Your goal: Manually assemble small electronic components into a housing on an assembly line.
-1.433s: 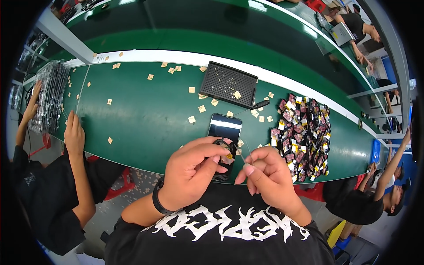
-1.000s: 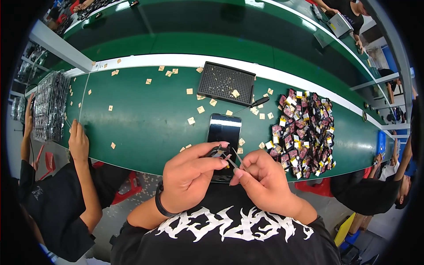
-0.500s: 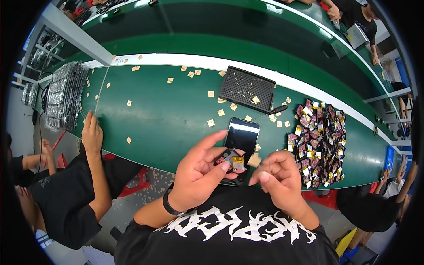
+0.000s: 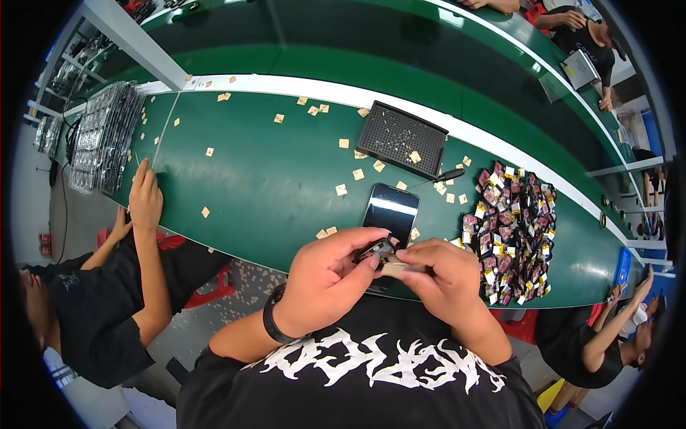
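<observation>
1. The left hand point(image 4: 330, 279) pinches a small dark component point(image 4: 376, 251) between thumb and fingertips, just below the smartphone point(image 4: 389, 212).
2. The right hand point(image 4: 444, 279) is curled tight on a thin tan strip point(image 4: 395, 269) touching that component.
3. A pile of dark packets point(image 4: 513, 229) lies right of the smartphone; a black perforated tray point(image 4: 402, 138) sits beyond it.

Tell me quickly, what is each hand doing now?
Left hand: closed on a small dark part.
Right hand: closed, pinching a small tan piece.
</observation>
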Demonstrator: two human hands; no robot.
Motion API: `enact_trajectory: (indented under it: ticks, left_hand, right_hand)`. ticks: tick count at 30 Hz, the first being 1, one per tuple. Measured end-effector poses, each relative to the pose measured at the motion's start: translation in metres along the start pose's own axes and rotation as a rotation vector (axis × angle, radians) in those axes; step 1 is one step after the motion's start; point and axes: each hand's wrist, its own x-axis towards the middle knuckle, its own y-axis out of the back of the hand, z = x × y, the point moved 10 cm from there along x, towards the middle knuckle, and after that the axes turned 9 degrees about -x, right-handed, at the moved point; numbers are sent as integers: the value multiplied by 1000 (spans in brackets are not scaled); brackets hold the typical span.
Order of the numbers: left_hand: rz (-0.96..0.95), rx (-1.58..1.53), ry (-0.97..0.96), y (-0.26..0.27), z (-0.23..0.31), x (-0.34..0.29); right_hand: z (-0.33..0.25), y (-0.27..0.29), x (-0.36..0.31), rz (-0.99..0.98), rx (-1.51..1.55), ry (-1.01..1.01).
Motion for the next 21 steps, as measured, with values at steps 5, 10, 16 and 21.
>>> enact_trajectory:
  ticks: [5, 10, 16, 21]
  left_hand:
    - [17, -13, -7, -2, 1, 2]
    - [33, 5, -33, 4, -9, 0]
    - [37, 123, -10, -1, -19, -1]
    - [-19, -114, 29, -7, -36, 2]
  right_hand:
    - [23, -11, -17, -41, 180, -334]
    - [8, -7, -14, 38, 34, -286]
    - [22, -12, -28, 121, 91, -345]
    - [45, -22, -50, 159, 256, -566]
